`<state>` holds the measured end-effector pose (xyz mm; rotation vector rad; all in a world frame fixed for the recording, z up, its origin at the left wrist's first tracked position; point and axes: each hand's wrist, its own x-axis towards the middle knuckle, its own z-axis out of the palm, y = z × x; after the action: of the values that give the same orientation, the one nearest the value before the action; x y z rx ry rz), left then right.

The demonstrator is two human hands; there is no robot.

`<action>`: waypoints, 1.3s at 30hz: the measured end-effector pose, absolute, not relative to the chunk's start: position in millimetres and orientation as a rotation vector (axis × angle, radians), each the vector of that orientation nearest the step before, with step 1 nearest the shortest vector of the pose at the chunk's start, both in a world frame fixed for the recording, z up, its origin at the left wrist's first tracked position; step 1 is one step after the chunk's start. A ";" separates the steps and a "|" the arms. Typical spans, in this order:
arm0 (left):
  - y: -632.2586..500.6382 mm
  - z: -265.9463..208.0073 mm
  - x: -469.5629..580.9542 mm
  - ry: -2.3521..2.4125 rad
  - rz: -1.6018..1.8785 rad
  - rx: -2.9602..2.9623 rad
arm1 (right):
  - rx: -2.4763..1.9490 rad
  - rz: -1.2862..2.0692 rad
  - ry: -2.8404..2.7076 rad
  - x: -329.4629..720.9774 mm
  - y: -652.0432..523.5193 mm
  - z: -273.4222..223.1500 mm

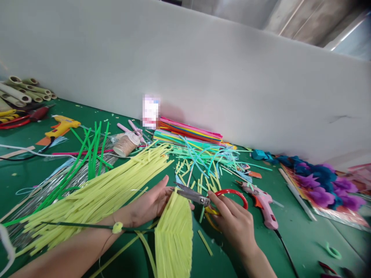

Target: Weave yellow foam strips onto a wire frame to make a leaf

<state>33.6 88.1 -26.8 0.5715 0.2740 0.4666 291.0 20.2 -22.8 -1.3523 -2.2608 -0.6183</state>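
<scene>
My left hand (159, 199) grips the upper end of a leaf-shaped piece (175, 231) made of yellow-green chenille stems laid side by side. A dark green stem (87, 224) with a small yellow-green knob runs from this piece across my left forearm. In my right hand (233, 218) are scissors (199, 197) with red and yellow handles. Their blades point left and lie across the leaf's top tip, near my left fingers. Whether the blades are fully closed is hard to make out. Beside my left arm lies a thick pile of yellow-green chenille stems (116, 181).
A pink glue gun (265, 206) lies right of my right hand, its cord trailing forward. Further off are a yellow glue gun (62, 126), a twine spool (126, 144), coloured stem bundles (188, 133), bamboo tubes (26, 92) and purple-blue flowers (321, 185). A white wall (203, 77) bounds the green table.
</scene>
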 end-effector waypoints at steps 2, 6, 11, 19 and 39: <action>88.2 -26.3 33.5 0.267 0.462 0.568 | -1.349 -0.602 -2.260 289.9 19.2 -22.6; 88.4 -25.0 33.5 0.252 0.451 0.571 | -1.331 -0.603 -2.247 287.6 19.1 -20.4; 88.6 -25.5 33.4 0.266 0.441 0.610 | -1.259 -0.682 -2.288 287.5 24.0 -14.7; 88.8 -24.8 33.7 0.311 0.425 0.646 | -1.199 -0.887 -2.461 297.0 33.5 -13.3; 88.0 -25.7 33.2 0.279 0.417 0.662 | -1.090 -0.718 -2.749 296.8 38.7 -1.0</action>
<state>33.2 88.0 -25.7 0.6625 0.2793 0.4169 296.8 38.7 -1.0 -1.0904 -2.7486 -0.7180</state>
